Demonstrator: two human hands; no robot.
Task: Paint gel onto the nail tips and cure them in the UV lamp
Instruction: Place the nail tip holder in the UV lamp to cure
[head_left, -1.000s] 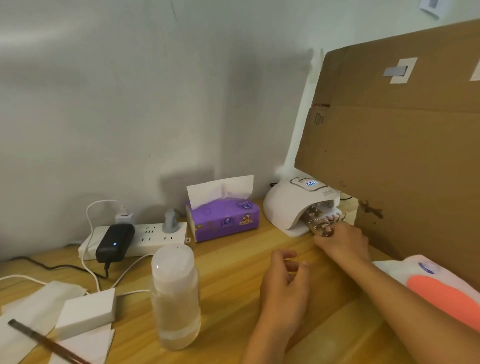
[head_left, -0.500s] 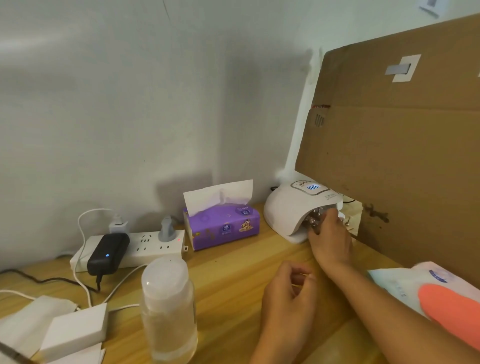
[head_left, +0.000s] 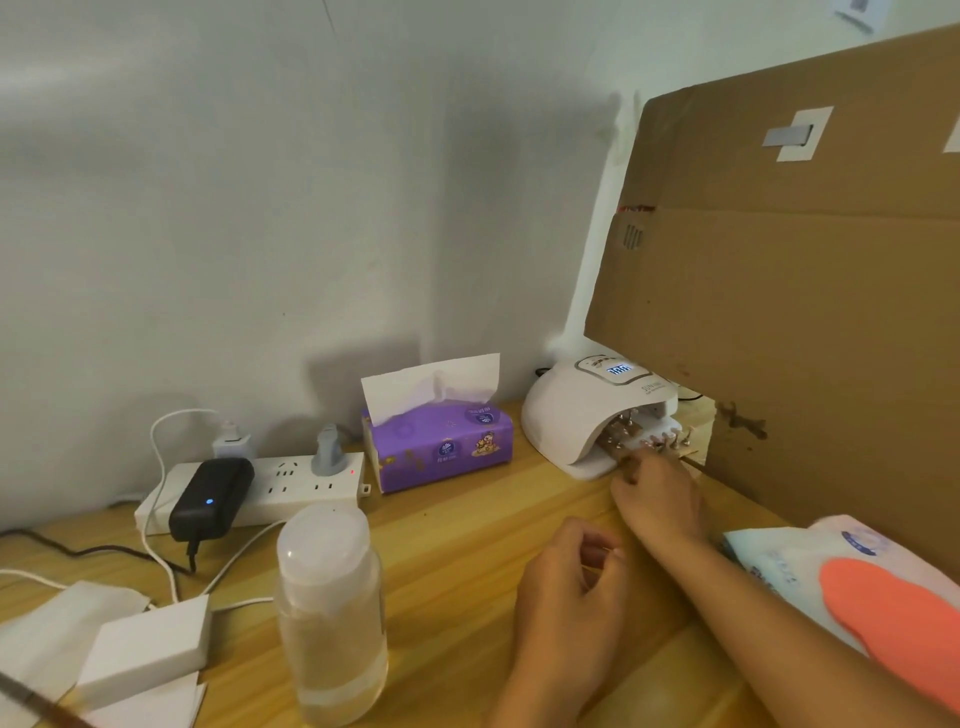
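Against the view of 1 s ago, the left hand (head_left: 566, 597) is found little altered: it is held low over the table (head_left: 447, 551), fingers curled and thumb laid near the forefinger, and whether anything thin is pinched there cannot be told. The nail tips (head_left: 631, 434), carried then on their stand just outside the lamp (head_left: 566, 415), are now set in its mouth, most under the hood, with a few pegs left showing at the right edge. The right hand (head_left: 657, 499), pressed up to the opening 0.5 s ago, is now drawn slightly back and lower. Its fingertips are hidden behind the knuckles, so whether the stand is gripped cannot be told. The display (head_left: 619, 370) is lit, so curing is judged to be at hand, though a last push inward may be needed. For movement, the far left is taken up by cables and the power strip (head_left: 270, 488) along the wall. The bottle (head_left: 332, 613) is stood tall near the front, where it could be toppled by a leftward sweep. The tissue box (head_left: 441, 441) is set near the lamp's left side. The right side is closed off by the cardboard (head_left: 779, 322) overhanging the lamp and by the pack (head_left: 831, 566) beside the forearm. A bare strip of table between bottle and arm is left for withdrawal.
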